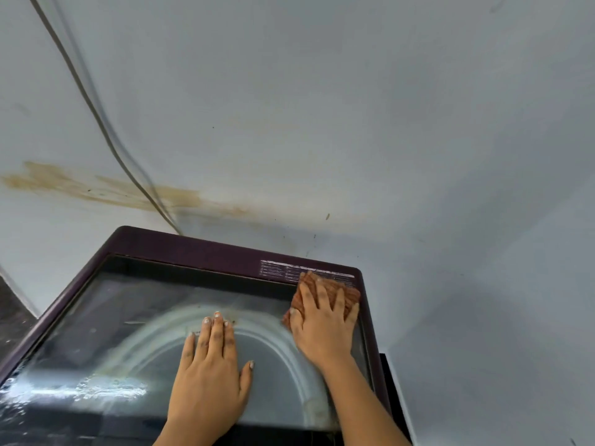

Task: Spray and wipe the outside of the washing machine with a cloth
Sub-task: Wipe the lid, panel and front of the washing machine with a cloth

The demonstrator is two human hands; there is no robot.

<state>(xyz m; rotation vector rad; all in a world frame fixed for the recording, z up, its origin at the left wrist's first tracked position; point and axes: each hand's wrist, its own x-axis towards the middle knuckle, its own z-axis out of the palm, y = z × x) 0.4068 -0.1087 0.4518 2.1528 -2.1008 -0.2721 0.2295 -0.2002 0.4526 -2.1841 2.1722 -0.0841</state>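
A dark purple top-loading washing machine (193, 246) fills the lower half of the view, and the drum shows through its glass lid (135, 317). My right hand (322, 323) presses flat on a brown patterned cloth (346, 291) at the lid's far right corner, beside a white label strip (280, 268). My left hand (209, 371) lies flat on the middle of the glass, fingers together, holding nothing. Wet droplets and streaks glisten on the lid's near left part (80, 391). No spray bottle is in view.
A pale blue-grey wall (354, 123) rises right behind the machine, with a brown stain (96, 188) on its left part. A grey cable (96, 107) runs down the wall to the machine's back left edge. A dark surface (13, 313) shows at far left.
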